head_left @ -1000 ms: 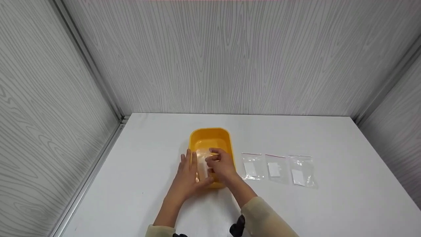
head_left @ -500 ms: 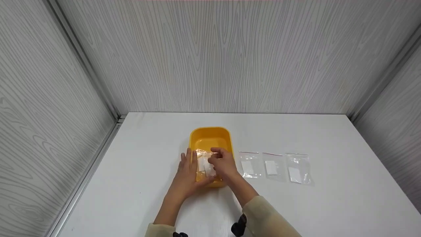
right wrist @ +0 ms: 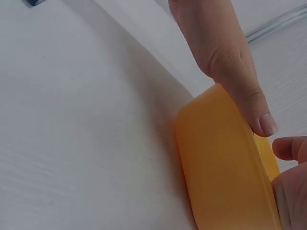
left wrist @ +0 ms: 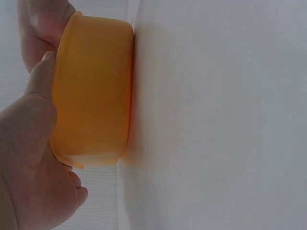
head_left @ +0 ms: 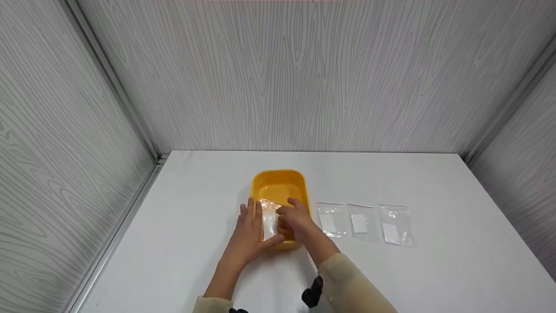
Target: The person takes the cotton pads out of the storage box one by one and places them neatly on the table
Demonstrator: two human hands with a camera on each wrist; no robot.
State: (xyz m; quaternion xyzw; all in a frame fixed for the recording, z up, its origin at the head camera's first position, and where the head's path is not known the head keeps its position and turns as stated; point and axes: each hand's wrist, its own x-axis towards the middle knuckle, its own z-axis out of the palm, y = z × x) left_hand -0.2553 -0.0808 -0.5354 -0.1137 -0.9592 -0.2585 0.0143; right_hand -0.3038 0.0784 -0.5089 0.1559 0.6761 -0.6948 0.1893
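Observation:
An orange-yellow plastic container [head_left: 280, 179] stands on the white table in the head view. Inside lies a clear zip bag [head_left: 270, 222] with a white piece in it, partly covered by the hands. My left hand [head_left: 245, 238] rests on the container's left and near rims, fingers straight and spread, thumb [right wrist: 244, 91] over the near edge. Reaching in from the right, my right hand [head_left: 300, 221] has bent fingers at the bag's right side. Its lower fingertips are hidden in the container, so a hold on anything cannot be made out. The left wrist view shows the container's outer wall [left wrist: 93, 91].
To the right of the container, three clear zip bags lie in a row: a near one [head_left: 331, 221], a middle one [head_left: 361, 222] and a far right one [head_left: 394, 226]. Each contains a white piece. A grey wood-grain wall [head_left: 278, 78] rises behind the table.
My right hand's fingers have shifted and dipped lower into the container. Two white pieces showed there half a second ago; one shows now. My left hand keeps its place.

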